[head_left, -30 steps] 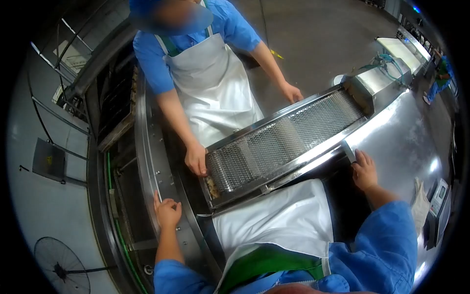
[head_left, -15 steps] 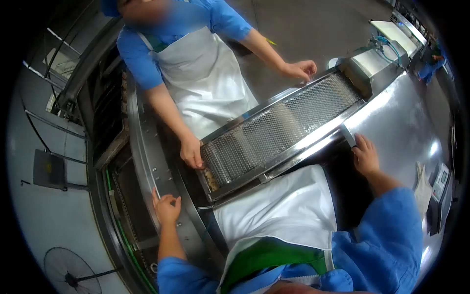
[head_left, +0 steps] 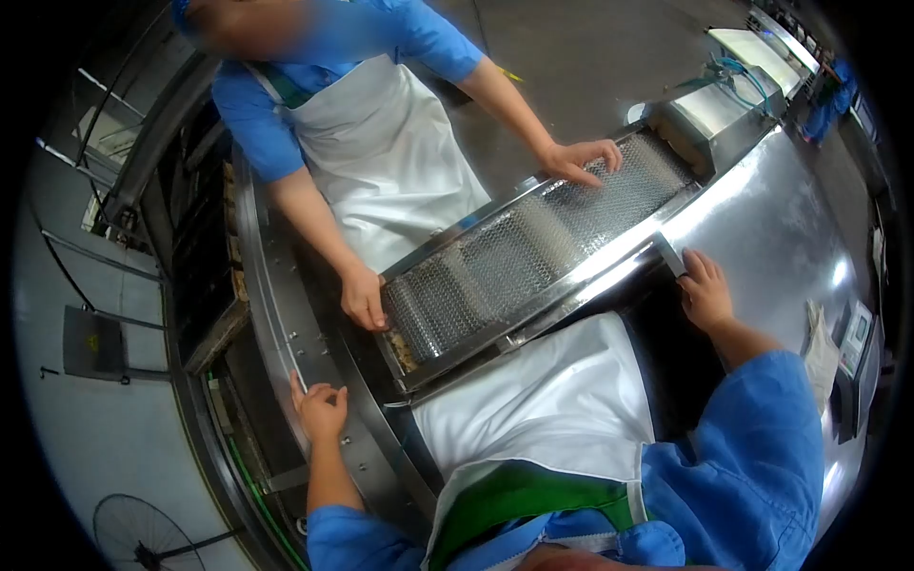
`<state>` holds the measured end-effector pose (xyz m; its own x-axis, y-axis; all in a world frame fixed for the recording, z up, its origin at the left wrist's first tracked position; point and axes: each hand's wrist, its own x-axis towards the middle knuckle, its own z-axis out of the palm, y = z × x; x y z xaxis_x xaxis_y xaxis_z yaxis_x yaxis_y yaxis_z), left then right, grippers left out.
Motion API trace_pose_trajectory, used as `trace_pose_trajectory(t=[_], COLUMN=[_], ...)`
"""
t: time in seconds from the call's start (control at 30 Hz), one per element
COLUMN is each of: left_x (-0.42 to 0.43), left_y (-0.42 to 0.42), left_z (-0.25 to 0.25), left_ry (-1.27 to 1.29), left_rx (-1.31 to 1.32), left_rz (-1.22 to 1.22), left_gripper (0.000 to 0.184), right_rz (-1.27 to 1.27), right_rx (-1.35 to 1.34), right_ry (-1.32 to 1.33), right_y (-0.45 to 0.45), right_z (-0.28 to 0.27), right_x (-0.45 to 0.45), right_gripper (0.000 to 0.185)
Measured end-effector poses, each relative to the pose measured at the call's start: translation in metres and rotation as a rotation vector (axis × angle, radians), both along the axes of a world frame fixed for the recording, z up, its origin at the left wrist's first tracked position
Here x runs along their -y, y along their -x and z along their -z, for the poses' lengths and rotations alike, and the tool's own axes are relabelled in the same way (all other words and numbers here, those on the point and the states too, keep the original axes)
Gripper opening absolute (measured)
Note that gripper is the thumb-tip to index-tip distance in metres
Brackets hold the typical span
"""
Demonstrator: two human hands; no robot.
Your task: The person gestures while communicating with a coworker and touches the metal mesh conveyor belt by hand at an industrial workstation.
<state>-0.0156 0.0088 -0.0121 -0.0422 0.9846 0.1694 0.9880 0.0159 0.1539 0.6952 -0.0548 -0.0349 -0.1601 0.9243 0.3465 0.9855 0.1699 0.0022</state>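
My left hand lies on the steel frame to the left, index finger stretched along its edge and the other fingers partly bent. I see nothing held in it. My right hand has its fingers curled over the raised edge of the steel table. Between the hands and farther off slants a wire-mesh conveyor belt in a metal frame. A few pale brown pieces lie at its lower left end.
Across the conveyor stands a co-worker in a white apron, one hand at its lower end and the other over the mesh. A digital scale and a pale cloth are at the right. A wire fan stands lower left.
The co-worker's hand at the conveyor's far side has moved over the mesh, fingers spreading. The view has shifted slightly. My hands keep their places.
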Motion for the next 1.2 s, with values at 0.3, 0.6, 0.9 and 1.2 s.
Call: trace_pose_trajectory(t=[0.3, 0.6, 0.9, 1.2], left_x=[0.002, 0.002, 0.001, 0.001], left_y=[0.0, -0.001, -0.001, -0.001], left_z=[0.002, -0.001, -0.001, -0.002], left_ry=[-0.064, -0.054, -0.035, -0.044], left_rx=[0.041, 0.055, 0.055, 0.056], left_rz=[0.015, 0.016, 0.005, 0.002], left_gripper=[0.017, 0.017, 0.018, 0.018], right_rz=[0.031, 0.04, 0.031, 0.023], right_rx=[0.032, 0.016, 0.057, 0.063], right_ry=[0.083, 0.085, 0.05, 0.029], right_y=[-0.001, -0.002, -0.003, -0.002], right_z=[0.0, 0.002, 0.006, 0.005], right_x=[0.001, 0.001, 0.0, 0.001], right_gripper=[0.02, 0.02, 0.022, 0.024])
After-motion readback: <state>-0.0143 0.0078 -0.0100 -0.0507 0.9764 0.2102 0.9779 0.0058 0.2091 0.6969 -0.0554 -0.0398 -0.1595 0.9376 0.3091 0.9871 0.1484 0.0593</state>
